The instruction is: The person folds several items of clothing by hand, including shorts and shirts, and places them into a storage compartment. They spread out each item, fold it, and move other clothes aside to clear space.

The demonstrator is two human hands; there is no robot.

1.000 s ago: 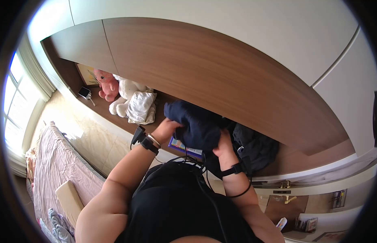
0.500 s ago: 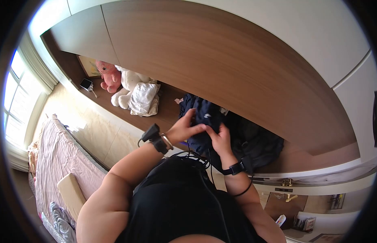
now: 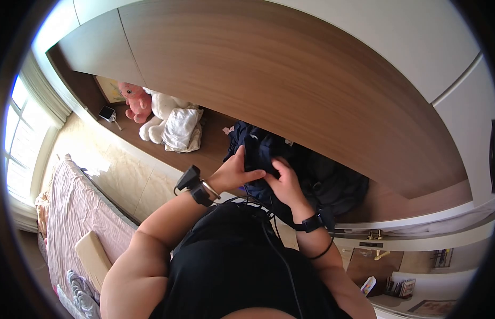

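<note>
A dark navy garment [image 3: 259,150] with a small white mark is bunched up in front of me, at the shelf's edge. My left hand [image 3: 235,173] grips its left side, thumb across the front and the other fingers mostly hidden by the cloth. From the right, my right hand [image 3: 285,183] holds the same garment with its fingers curled in, its thumb close to the left thumb. Directly behind and to the right lies a heap of black clothing [image 3: 338,186].
On the wooden shelf [image 3: 213,127] to the left sit a folded white cloth [image 3: 182,130], a white plush toy [image 3: 165,106], a pink plush toy [image 3: 135,101] and a small white-framed device [image 3: 107,113]. A brown cabinet panel [image 3: 290,85] overhangs the shelf. A bed [image 3: 93,207] stands at lower left; black cables [image 3: 266,212] hang by my waist.
The garment's upper part has been turned over between my hands, its white mark now higher and further left. My right fingers have risen slightly. The view has shifted a little.
</note>
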